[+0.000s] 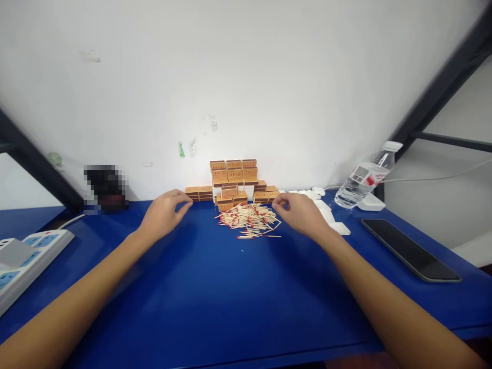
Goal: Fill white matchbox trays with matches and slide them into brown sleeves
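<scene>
A loose pile of red-tipped matches [250, 220] lies on the blue table [230, 297] near the white wall. Behind it stands a stack of orange matchboxes [233, 180]. My left hand [164, 212] hovers left of the pile, fingers loosely curled and apart, holding nothing that I can see. My right hand [302, 212] rests at the pile's right edge, with thumb and fingers drawn together near the matches; whether it pinches one I cannot make out.
White inner trays [326, 210] lie behind my right hand. A plastic water bottle [365, 179] leans at the right on a white charger [371, 203]. A black phone [409, 249] lies at the right, a power strip [26, 259] at the left edge.
</scene>
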The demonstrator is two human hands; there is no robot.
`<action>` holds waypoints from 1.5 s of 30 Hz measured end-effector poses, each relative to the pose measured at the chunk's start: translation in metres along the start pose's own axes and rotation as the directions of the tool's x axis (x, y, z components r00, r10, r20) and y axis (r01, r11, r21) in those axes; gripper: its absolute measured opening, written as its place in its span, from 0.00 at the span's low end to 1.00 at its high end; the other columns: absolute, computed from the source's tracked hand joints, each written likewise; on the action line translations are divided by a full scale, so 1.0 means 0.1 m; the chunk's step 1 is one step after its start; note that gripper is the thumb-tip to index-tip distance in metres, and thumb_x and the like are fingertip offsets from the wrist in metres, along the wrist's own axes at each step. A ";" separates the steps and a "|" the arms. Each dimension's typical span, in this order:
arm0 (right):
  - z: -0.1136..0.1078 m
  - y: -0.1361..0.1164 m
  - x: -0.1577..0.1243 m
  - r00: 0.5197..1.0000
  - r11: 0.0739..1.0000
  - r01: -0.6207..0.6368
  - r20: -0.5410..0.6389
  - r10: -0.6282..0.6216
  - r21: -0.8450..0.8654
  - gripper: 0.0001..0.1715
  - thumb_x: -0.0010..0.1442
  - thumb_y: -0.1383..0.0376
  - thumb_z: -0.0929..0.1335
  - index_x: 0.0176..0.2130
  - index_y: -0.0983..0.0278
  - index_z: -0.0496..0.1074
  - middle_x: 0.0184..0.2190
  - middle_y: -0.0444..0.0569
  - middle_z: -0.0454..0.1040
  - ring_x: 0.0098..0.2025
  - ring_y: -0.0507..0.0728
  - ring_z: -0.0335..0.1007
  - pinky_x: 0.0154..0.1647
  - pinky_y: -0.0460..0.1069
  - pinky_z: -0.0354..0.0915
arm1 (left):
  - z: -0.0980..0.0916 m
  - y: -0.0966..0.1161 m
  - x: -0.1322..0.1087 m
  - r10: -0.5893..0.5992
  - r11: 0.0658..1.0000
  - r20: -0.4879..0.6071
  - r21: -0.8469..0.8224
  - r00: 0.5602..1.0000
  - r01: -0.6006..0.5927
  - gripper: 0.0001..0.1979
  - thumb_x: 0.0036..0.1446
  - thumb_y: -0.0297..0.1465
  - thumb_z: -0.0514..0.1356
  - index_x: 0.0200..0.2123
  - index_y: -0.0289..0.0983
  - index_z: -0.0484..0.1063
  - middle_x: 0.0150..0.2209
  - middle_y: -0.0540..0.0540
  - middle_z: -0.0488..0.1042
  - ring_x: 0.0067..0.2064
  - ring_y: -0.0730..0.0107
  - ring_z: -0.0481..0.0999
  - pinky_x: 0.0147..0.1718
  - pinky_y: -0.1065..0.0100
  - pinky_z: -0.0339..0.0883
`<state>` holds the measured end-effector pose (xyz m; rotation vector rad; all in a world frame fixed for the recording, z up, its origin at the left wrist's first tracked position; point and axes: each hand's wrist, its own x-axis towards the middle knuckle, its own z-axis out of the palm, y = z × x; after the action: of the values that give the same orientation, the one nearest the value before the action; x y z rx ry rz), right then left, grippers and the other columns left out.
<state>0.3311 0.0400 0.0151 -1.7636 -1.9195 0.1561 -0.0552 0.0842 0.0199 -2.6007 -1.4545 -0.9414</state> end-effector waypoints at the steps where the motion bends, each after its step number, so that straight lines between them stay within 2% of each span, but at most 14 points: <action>1: -0.02 0.09 0.07 0.999 0.999 -0.033 0.002 0.033 -0.012 0.08 0.63 0.65 0.70 0.36 0.61 0.81 0.35 0.49 0.84 0.36 0.58 0.77 0.36 0.49 0.64 | -0.05 0.07 -0.06 0.032 0.999 0.047 -0.023 0.998 -0.031 0.12 0.67 0.40 0.61 0.39 0.41 0.83 0.42 0.46 0.83 0.39 0.62 0.80 0.43 0.61 0.74; 3: -0.03 0.23 0.21 0.994 0.994 -0.107 0.006 0.108 -0.035 0.08 0.64 0.63 0.71 0.39 0.62 0.82 0.38 0.51 0.85 0.37 0.58 0.79 0.36 0.49 0.66 | -0.13 0.18 -0.17 0.056 0.993 0.107 -0.110 0.993 -0.044 0.11 0.67 0.40 0.63 0.37 0.42 0.82 0.39 0.47 0.83 0.37 0.65 0.79 0.38 0.64 0.73; 6: -0.01 0.37 0.44 0.976 0.972 -0.218 -0.002 0.219 -0.092 0.12 0.66 0.60 0.70 0.41 0.64 0.83 0.41 0.56 0.86 0.41 0.61 0.81 0.37 0.50 0.68 | -0.17 0.22 -0.31 0.004 0.988 0.059 -0.152 0.998 0.005 0.14 0.68 0.43 0.63 0.36 0.41 0.81 0.37 0.48 0.82 0.36 0.65 0.79 0.38 0.64 0.72; 11: 0.02 0.44 0.75 0.952 0.937 -0.294 0.035 0.305 -0.189 0.15 0.64 0.56 0.72 0.38 0.65 0.84 0.39 0.58 0.86 0.42 0.62 0.82 0.39 0.50 0.70 | -0.02 0.09 -0.46 0.077 0.996 0.071 -0.047 0.995 -0.074 0.13 0.72 0.40 0.58 0.44 0.40 0.81 0.43 0.46 0.82 0.37 0.64 0.79 0.39 0.62 0.74; 15: -0.05 0.55 0.80 0.946 0.923 -0.297 0.055 0.319 -0.245 0.15 0.62 0.55 0.74 0.37 0.64 0.84 0.38 0.60 0.85 0.41 0.64 0.82 0.41 0.52 0.71 | 0.08 0.06 -0.51 0.119 0.993 0.062 -0.022 0.991 -0.117 0.12 0.72 0.38 0.58 0.47 0.39 0.80 0.45 0.44 0.83 0.44 0.60 0.81 0.43 0.60 0.76; 20: -0.13 0.76 0.73 0.973 0.945 -0.192 0.075 0.219 -0.263 0.09 0.61 0.62 0.74 0.41 0.63 0.84 0.39 0.54 0.85 0.40 0.60 0.80 0.40 0.49 0.69 | 0.08 0.17 -0.53 0.164 0.987 0.058 -0.013 0.985 -0.163 0.12 0.73 0.38 0.58 0.48 0.40 0.80 0.46 0.45 0.83 0.46 0.59 0.81 0.46 0.58 0.77; 24: -0.03 0.79 0.67 0.990 0.971 -0.033 0.126 0.064 -0.237 0.08 0.59 0.64 0.75 0.41 0.60 0.84 0.38 0.48 0.83 0.39 0.56 0.78 0.40 0.46 0.66 | 0.07 0.22 -0.53 0.202 0.979 0.043 0.006 0.978 -0.203 0.12 0.73 0.38 0.58 0.47 0.39 0.80 0.45 0.44 0.83 0.47 0.58 0.81 0.47 0.56 0.77; 28: 0.09 0.77 0.63 0.995 0.970 0.039 0.100 -0.016 -0.239 0.07 0.61 0.65 0.73 0.39 0.63 0.84 0.38 0.51 0.80 0.39 0.57 0.75 0.40 0.48 0.65 | 0.07 0.21 -0.53 0.200 0.980 0.054 0.000 0.978 -0.200 0.12 0.73 0.37 0.58 0.46 0.39 0.80 0.45 0.43 0.83 0.47 0.58 0.82 0.49 0.56 0.77; 32: -0.02 0.74 0.59 0.998 0.972 0.056 0.028 -0.051 -0.229 0.08 0.63 0.65 0.71 0.39 0.64 0.82 0.39 0.53 0.78 0.39 0.59 0.73 0.41 0.50 0.64 | 0.07 0.21 -0.53 0.190 0.982 0.060 -0.001 0.980 -0.190 0.12 0.73 0.38 0.58 0.47 0.39 0.80 0.45 0.43 0.83 0.47 0.58 0.81 0.48 0.56 0.77; 38: -0.32 0.42 0.38 0.989 0.984 0.113 -0.084 -0.125 -0.140 0.12 0.67 0.58 0.69 0.42 0.63 0.80 0.38 0.51 0.78 0.36 0.58 0.70 0.41 0.51 0.65 | 0.09 0.28 -0.55 0.210 0.978 0.071 -0.027 0.975 -0.209 0.11 0.73 0.36 0.59 0.47 0.39 0.80 0.45 0.43 0.83 0.47 0.58 0.81 0.49 0.56 0.76; 40: -0.31 0.18 0.22 0.978 0.979 0.201 -0.069 -0.199 0.022 0.12 0.67 0.58 0.70 0.41 0.62 0.80 0.35 0.50 0.77 0.35 0.57 0.69 0.39 0.51 0.64 | 0.10 0.33 -0.57 0.208 0.977 0.074 -0.052 0.975 -0.205 0.11 0.73 0.37 0.59 0.49 0.40 0.80 0.45 0.44 0.83 0.47 0.57 0.81 0.49 0.55 0.76; 42: -0.25 -0.11 0.03 0.944 0.931 0.297 0.081 -0.319 0.211 0.12 0.68 0.56 0.70 0.40 0.61 0.79 0.33 0.48 0.77 0.33 0.56 0.69 0.36 0.50 0.64 | 0.12 0.40 -0.59 0.189 0.979 0.077 -0.087 0.979 -0.182 0.14 0.72 0.39 0.60 0.54 0.40 0.78 0.47 0.44 0.83 0.48 0.57 0.81 0.49 0.55 0.77; 43: -0.20 -0.25 -0.07 0.892 0.890 0.339 0.196 -0.407 0.304 0.11 0.69 0.56 0.70 0.39 0.60 0.79 0.35 0.47 0.78 0.34 0.56 0.70 0.37 0.49 0.65 | 0.13 0.44 -0.61 0.173 0.981 0.085 -0.106 0.981 -0.163 0.17 0.72 0.41 0.61 0.58 0.41 0.76 0.48 0.43 0.82 0.47 0.58 0.81 0.49 0.55 0.77; 45: -0.09 -0.49 -0.26 0.738 0.797 0.402 0.356 -0.573 0.451 0.10 0.72 0.60 0.69 0.41 0.59 0.80 0.39 0.47 0.79 0.39 0.55 0.73 0.42 0.49 0.66 | 0.14 0.53 -0.63 0.178 0.973 0.119 -0.173 0.977 -0.156 0.25 0.69 0.45 0.64 0.64 0.43 0.71 0.54 0.42 0.80 0.51 0.57 0.80 0.51 0.54 0.77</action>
<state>0.2912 0.0055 0.0360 -0.9751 -2.4589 0.7480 -0.0315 0.0096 -0.0099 -2.9017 -1.2040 -0.9178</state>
